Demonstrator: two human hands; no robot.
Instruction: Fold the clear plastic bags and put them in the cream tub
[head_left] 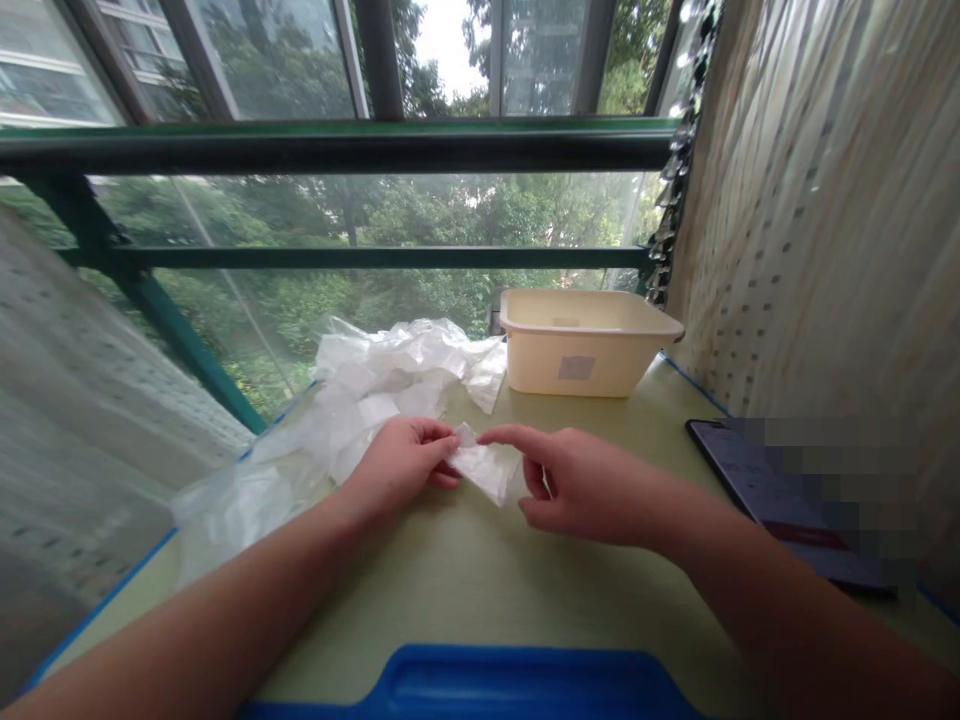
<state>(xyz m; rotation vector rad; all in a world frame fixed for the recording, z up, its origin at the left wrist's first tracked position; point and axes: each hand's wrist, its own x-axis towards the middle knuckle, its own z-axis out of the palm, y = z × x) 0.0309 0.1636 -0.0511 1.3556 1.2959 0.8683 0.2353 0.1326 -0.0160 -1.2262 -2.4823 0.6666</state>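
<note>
Between my two hands is a small piece of white, thin plastic bag [486, 470], folded to a pointed shape. My left hand [401, 455] is closed on its left edge, pinching it between thumb and fingers. From the other side, the stretched index finger of my right hand [577, 480] reaches the top edge of the folded bag. Its thumb stands apart and the other fingers are loosely curled, with nothing gripped in them. Behind and left of my left hand spreads a loose heap of crumpled, see-through white plastic bags [405, 355].
A cream plastic bin [540, 365] with a small label stands at the back of the pale green table [465, 590]. On the right lies a phone [780, 490]. A blue moulded edge [517, 680] runs along the front. Curtains flank both sides, and a railing crosses the window behind.
</note>
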